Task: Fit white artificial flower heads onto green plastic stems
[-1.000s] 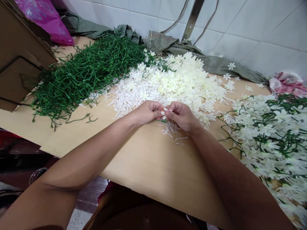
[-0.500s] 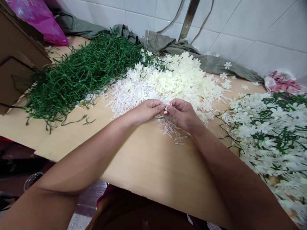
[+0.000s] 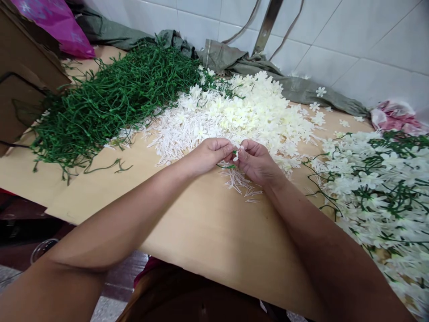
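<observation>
Left hand (image 3: 214, 154) pinches a green stem (image 3: 228, 167), right hand (image 3: 257, 163) a white flower (image 3: 236, 155), fingertips (image 3: 229, 149) close together, presumably for fine control; white stamens (image 3: 235, 180) lie just beneath.

Diffuse, fairly bright light covers the counter (image 3: 187, 223), a soft-edged shadow dulling its middle; the heaped white flowers (image 3: 254, 107) nearly wash out — the bottom edge sinks into darkness; wide-angle distortion stretches the corners.
</observation>
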`<state>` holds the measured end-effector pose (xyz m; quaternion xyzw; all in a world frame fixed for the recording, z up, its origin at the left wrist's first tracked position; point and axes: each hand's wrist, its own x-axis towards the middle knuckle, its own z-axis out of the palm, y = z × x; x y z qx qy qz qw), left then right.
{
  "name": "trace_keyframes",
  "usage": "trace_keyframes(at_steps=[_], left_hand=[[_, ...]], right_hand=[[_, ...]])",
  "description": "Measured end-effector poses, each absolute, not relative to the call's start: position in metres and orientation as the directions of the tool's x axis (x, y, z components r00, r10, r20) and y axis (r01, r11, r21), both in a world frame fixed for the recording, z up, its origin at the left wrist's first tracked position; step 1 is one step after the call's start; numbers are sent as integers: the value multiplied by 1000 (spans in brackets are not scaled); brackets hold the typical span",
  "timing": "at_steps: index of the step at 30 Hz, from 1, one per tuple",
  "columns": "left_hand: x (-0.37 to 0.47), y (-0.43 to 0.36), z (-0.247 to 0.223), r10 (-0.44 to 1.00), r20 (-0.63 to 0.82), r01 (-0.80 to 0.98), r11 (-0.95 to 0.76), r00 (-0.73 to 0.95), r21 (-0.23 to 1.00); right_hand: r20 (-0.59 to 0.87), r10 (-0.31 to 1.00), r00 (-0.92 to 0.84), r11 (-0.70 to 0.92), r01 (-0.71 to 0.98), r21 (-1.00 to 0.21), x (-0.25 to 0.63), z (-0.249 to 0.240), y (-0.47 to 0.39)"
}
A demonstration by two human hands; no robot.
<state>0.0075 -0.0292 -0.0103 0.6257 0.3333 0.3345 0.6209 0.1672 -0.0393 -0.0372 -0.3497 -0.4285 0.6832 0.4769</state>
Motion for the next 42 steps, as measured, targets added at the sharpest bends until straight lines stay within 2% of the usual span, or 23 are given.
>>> trace_keyframes(at_steps=[7,18,21,23,26,28,30,33,36,38,40,42], left_hand=[[12,-33,-15,885,14,104,-70,466,992],[20,-34,-15,916,-27,80,-5,401,997],[20,-28,-11,898,50,111,-109,438,988],[16,-26,-7,880,224,225,-339,419,913],[8,-29,-1,778,511,424,-628,366,652],[6,-35,3,711,578,482,-699,400,527],[5,-41,7,682,563,492,-729,467,476],[4,-41,11,708,567,439,-706,420,556],[-6,-29,14,782,611,255,-619,119,743],[-17,-18,17,814,578,79,-573,-57,816],[-28,-9,19,851,500,-32,-511,-159,859],[-36,-3,22,896,398,-117,-424,-195,898]], right_hand=[[33,979,-203,-26,-283,-959,164,-44,-39],[158,977,-143,150,-68,-986,160,-31,-40],[164,978,-130,160,-41,-986,165,-18,-37],[162,981,-106,156,-57,-986,169,-11,-36],[140,989,-46,135,-99,-986,174,-5,-34],[122,992,-22,119,-111,-987,176,-3,-33],[110,994,-25,107,-107,-988,178,-2,-34],[104,993,-64,98,-79,-992,181,1,-35],[140,986,-87,145,53,-988,185,7,-39],[190,978,-93,207,239,-949,184,11,-44],[213,954,-212,292,490,-821,179,14,-51],[121,911,-394,387,716,-581,168,13,-59]])
